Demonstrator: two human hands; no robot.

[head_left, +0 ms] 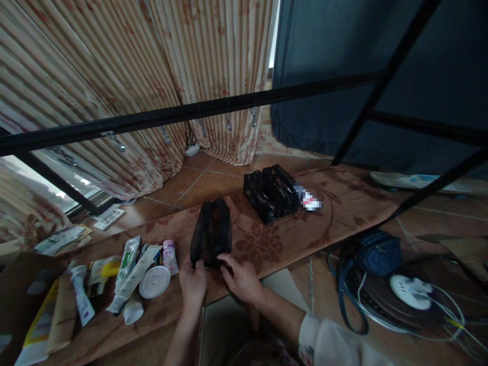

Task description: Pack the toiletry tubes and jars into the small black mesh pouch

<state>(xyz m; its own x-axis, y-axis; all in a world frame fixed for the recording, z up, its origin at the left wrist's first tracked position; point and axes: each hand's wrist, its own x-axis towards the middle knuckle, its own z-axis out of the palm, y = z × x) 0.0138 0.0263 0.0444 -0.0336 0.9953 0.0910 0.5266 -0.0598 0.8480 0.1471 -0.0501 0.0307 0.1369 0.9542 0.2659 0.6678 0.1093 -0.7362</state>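
A black mesh pouch (211,229) stands on the brown patterned cloth in front of me, its top parted along the middle. My left hand (193,284) grips its near left corner, with the thumb on top and the other fingers mostly hidden. At the near right corner, my right hand (243,280) pinches the edge between bent fingers. Farther right sit more black pouches (270,193), side by side. A pink and white tube (170,256) and a round white lid (154,282) lie left of my left hand.
Several toothpaste-like tubes (129,264) and a cardboard box (25,295) are at left on the cloth (263,244). A black metal bar (190,110) crosses ahead. On the right are a blue bag (379,251) and a white power strip (409,292) with cables.
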